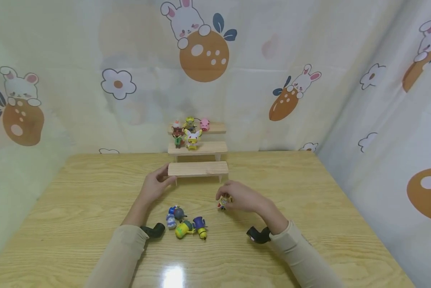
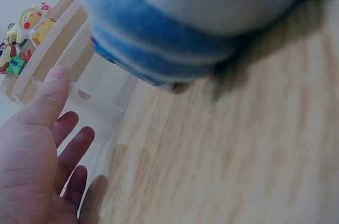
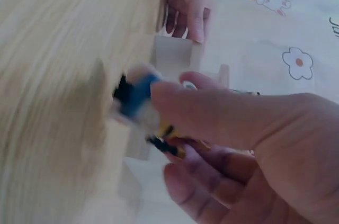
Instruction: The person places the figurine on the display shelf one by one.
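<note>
On the left of the wooden surface [image 1: 93, 188], the left hand [image 1: 154, 188] lies with its fingers [image 2: 50, 99] straight and relaxed, the thumb tip touching the left end of the lowest step of a small wooden stair shelf [image 1: 197, 169]; the hand holds nothing. Just in front of that hand, toward the person, a cluster of small toy figures [image 1: 184, 224] lies tipped over on the surface: a blue-and-white one, a grey round one, a yellow one and one with a dark purple hat, all close together and some touching. The left wrist view shows a blurred blue-and-white shape right at the lens, too close to make out.

Behind the lowest step, the middle step carries a brown-and-green figure [image 1: 178, 137] and a yellow-and-white figure [image 1: 192, 140] standing side by side. The top step holds a pink pig figure [image 1: 204, 125] and two more small figures beside it, too small to tell apart clearly.

Right of the fallen cluster, the right hand [image 1: 242, 198] has its fingers [image 3: 212, 113] curled round a small yellow figure [image 1: 224, 201], pinching it between thumb and fingertips. The figure sits low at the surface, just in front of the right end of the lowest step, well apart from the cluster. In the right wrist view it shows blue, black and yellow parts, blurred
</note>
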Motion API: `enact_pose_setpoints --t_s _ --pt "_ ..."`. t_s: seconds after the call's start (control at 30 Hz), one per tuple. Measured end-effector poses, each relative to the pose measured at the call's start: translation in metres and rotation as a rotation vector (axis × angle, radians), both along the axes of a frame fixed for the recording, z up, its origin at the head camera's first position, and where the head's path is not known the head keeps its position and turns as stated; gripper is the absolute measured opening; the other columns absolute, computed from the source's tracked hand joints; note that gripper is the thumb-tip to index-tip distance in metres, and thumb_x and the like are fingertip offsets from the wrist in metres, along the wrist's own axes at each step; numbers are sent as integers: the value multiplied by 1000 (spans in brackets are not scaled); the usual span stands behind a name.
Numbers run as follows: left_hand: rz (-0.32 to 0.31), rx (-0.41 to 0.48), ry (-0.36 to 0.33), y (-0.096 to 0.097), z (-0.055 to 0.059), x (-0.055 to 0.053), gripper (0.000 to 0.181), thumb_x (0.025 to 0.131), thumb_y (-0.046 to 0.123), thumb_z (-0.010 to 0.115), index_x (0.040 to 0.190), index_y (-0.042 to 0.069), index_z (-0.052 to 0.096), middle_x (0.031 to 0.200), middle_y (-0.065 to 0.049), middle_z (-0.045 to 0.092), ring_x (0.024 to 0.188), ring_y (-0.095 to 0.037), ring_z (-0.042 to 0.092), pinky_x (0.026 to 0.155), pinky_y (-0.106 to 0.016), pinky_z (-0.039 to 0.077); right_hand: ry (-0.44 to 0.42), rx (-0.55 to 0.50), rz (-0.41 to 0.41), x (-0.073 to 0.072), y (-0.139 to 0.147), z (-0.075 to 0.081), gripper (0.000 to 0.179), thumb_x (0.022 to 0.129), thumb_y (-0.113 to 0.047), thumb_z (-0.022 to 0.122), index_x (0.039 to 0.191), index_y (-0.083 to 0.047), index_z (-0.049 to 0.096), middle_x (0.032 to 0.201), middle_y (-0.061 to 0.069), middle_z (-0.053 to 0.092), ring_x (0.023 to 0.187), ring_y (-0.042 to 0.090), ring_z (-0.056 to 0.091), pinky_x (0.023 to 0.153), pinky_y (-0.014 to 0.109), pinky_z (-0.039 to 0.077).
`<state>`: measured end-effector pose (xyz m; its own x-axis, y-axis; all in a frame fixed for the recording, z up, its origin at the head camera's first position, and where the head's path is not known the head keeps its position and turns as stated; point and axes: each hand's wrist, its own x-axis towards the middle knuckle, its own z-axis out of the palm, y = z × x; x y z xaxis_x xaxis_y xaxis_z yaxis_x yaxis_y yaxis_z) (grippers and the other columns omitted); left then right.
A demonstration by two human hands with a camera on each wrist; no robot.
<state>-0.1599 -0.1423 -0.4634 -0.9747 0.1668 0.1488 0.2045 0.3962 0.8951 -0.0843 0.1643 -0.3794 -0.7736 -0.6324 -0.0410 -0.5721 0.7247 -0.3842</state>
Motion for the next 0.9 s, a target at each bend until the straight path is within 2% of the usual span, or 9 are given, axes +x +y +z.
enact_pose_setpoints --t_s 0.33,0.5,0.6,0.73,0.9 --pt "6 -2 -9 0 2 1 79 84 48 67 147 13 36 128 -16 61 113 -31 60 96 -46 48 81 -34 3 -7 -3 -11 35 82 7 64 113 -8 65 100 9 61 89 17 57 77 29 51" --pt "10 -10 -7 0 1 0 80 83 50 67 147 13 37 128 -15 61 113 -30 60 96 -45 49 58 -37 -21 -8 0 -14 41 80 11 63 117 -8 63 105 12 60 93 20 58 80 31 51" --pt "16 -7 -9 0 0 0 80 82 51 68 146 14 38 128 -14 61 114 -29 60 96 -45 48 45 -42 -25 -8 2 -15 42 79 10 64 118 -7 63 102 9 59 91 18 56 78 30 51" --pt "13 -3 -3 1 -1 -1 79 83 49 68 146 13 38 127 -15 61 113 -30 60 95 -45 49 28 -32 -24 -8 5 -17 43 78 4 70 119 -8 62 98 4 56 87 13 52 75 26 49" --pt "7 13 -9 1 -1 -2 78 83 47 69 146 12 38 126 -14 62 112 -28 61 94 -43 50 7 -7 -56 -10 8 -16 46 78 -5 75 121 -9 61 107 7 58 92 14 57 79 28 51"
